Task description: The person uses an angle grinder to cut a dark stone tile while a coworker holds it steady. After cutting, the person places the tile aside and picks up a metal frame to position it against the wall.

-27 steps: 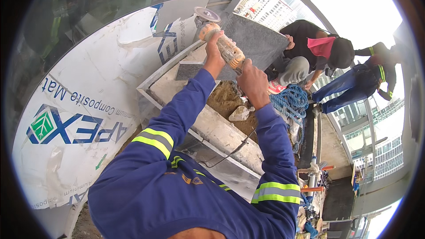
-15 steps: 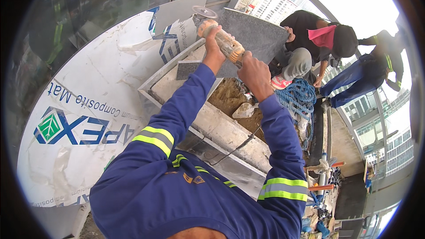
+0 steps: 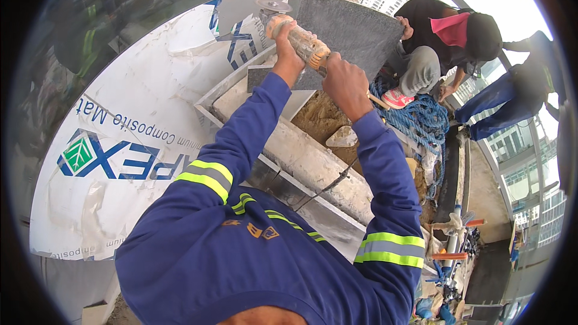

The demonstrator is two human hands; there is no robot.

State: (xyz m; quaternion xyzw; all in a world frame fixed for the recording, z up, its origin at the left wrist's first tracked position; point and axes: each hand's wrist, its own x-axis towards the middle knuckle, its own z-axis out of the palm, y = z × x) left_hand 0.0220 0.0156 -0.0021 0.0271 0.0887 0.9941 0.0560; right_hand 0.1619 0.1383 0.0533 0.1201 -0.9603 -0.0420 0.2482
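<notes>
Both my arms reach forward with a dusty yellow angle grinder (image 3: 308,47) held between them. My left hand (image 3: 288,54) wraps round its front body, just behind the head. The rear end is gripped by my right hand (image 3: 346,86). At the far end, the round disc (image 3: 274,5) sits by the left edge of a dark grey stone slab (image 3: 355,33); whether it touches the slab I cannot tell. A co-worker in black (image 3: 424,30) crouches to the right, one hand on the slab's upper right edge. A smaller grey slab piece (image 3: 257,77) lies below my left wrist.
A white printed composite sheet (image 3: 135,126) leans at the left. Below the grinder is a concrete trough (image 3: 283,132) with soil and a pale stone (image 3: 342,137). Blue rope (image 3: 421,121) is heaped at the right. Another person (image 3: 512,93) stands farther right, near the railing.
My view has shifted slightly, so the slab and co-workers appear farther right. The grinder stays in both hands, its disc still beside the slab's left edge.
</notes>
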